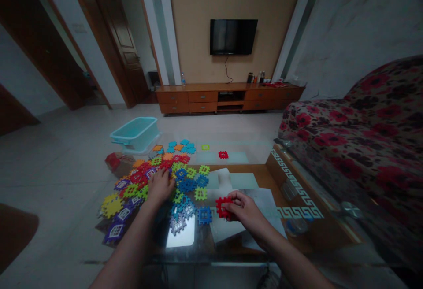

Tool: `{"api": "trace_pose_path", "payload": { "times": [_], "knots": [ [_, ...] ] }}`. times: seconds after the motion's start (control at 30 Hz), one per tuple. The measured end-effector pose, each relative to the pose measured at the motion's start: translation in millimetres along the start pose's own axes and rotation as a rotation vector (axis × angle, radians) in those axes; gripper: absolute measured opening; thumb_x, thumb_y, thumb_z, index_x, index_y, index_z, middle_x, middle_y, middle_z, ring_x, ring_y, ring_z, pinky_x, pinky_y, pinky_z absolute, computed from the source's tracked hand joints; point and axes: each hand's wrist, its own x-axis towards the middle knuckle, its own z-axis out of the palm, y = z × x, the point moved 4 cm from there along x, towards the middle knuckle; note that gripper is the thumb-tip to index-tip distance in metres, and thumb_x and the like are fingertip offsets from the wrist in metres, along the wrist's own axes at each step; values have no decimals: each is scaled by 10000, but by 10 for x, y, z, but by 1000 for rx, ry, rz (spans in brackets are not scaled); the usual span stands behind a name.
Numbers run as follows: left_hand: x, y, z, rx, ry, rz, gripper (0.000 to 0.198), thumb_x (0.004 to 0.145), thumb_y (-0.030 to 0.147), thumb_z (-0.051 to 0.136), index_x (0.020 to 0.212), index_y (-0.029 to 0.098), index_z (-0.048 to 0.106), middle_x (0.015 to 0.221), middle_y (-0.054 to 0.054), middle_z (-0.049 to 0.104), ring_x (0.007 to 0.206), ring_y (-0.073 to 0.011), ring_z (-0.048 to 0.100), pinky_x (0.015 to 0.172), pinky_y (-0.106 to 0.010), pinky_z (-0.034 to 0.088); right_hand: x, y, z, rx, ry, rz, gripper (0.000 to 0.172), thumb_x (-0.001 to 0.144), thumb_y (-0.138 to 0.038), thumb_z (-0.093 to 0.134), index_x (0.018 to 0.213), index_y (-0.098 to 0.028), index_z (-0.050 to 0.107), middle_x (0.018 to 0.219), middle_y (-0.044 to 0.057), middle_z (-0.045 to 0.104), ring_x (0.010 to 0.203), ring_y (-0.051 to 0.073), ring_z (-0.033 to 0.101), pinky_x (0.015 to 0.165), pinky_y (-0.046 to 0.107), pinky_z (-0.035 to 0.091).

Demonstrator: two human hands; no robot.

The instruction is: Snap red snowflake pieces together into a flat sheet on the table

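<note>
My right hand [243,209] pinches a red square window-frame building block [222,207] with notched edges, held above the glass tabletop. My left hand [161,187] reaches over a heap of notched plastic blocks, its fingers bent downward among red blocks [137,175] and green blocks [131,190]. Its thumb stands apart from the fingers, and the fingertips are partly hidden. A blue square block [204,215] lies just left of the red one in my right hand. Purple window blocks [116,231] and a yellow block [111,205] lie at the heap's left side.
Beyond the heap lie light-blue blocks [188,147], a lone red block [223,154] and a lime block [205,147]. A turquoise tub [135,132] stands at the back left. Papers [261,196] show near my right hand. A flowered sofa [330,121] borders the right.
</note>
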Motion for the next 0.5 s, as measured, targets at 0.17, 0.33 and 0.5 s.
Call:
{"api": "trace_pose_path", "payload": {
  "times": [0.17,0.33,0.5],
  "knots": [
    [8,31,-25,-7,16,24,499,937,378,417,1355,143,557,1378,-160,543,1270,-309,494,1098,-453,347,-31,-34,12,-8,-3,-12,341,640,-373,783,825,-202,554,761,7,690,626,150,649,583,277,492],
    [0,-14,-3,-2,11,-13,467,933,420,447,1326,229,612,1436,-149,467,1350,-354,409,1112,-486,319,-42,-39,24,0,-11,-23,310,657,-346,766,826,-195,554,755,8,692,618,139,642,582,271,491],
    [-28,-67,46,-32,-48,-69,480,936,465,443,1371,304,569,1457,-144,442,1382,-359,377,1110,-554,286,-27,-27,21,-10,2,-20,323,645,-355,770,817,-193,550,748,12,697,605,141,638,570,272,480]
  ]
}}
